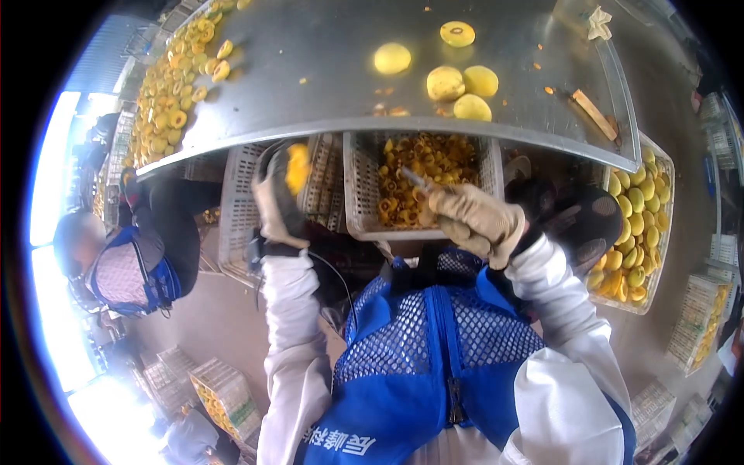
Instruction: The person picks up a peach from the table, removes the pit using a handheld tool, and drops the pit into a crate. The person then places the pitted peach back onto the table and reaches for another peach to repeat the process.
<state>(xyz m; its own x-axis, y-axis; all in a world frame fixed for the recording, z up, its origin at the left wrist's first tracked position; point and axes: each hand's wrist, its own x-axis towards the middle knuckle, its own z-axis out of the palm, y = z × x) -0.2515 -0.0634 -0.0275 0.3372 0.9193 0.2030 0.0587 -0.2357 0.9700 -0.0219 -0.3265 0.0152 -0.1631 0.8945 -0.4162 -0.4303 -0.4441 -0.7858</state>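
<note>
My left hand [273, 203], in a pale work glove and smeared by motion, is at the table's front edge above a white crate. A bright yellow piece of peach [297, 168] is in its fingers. My right hand [479, 222], also gloved, is closed around a short metal tool [416, 180]; its tip points up and left, and its exact kind is hard to make out. Beneath that tool, a white crate [360, 195] holds many orange-brown peach scraps [430, 159]. Several yellow peaches [445, 83] lie on the metal table [325, 74], one [457, 33] showing a cut face.
Cut peach halves [167, 101] are heaped at the table's left. A wooden stick [595, 115] lies near its right corner. A crate of peaches [637, 225] stands at my right. Another person [136, 267] sits at the left, and more crates [225, 395] stand on the floor.
</note>
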